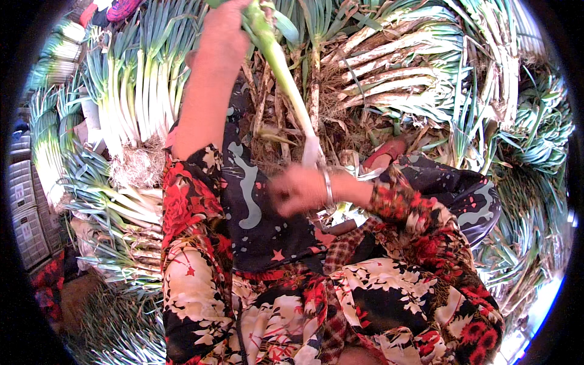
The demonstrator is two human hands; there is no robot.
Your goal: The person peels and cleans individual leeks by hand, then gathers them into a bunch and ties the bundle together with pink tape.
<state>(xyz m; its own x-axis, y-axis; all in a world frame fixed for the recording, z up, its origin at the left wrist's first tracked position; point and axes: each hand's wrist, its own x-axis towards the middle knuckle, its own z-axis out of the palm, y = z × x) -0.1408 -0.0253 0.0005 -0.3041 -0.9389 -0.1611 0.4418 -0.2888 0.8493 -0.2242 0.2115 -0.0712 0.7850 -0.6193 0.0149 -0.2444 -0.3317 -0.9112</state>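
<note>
My left hand (226, 27) is closed round the leafy upper part of a long green onion (285, 79), at the top of the view. The onion slants down to the right, and its pale root end reaches my right hand (301, 188). That hand, a bracelet on its wrist, is smeared by motion over my dark patterned lap. Its fingers do not show clearly, so whether they grip the onion I cannot tell. Just beyond lie unpeeled green onions (316, 91) with brown, soil-covered stems and roots.
Clean white-stemmed green onions (143, 91) lie in a row at left, roots toward me. A soil-stained heap (401, 67) spreads at the upper right, with more leafy bundles (541, 121) at far right. Grey plastic crates (27, 219) stand at the left edge.
</note>
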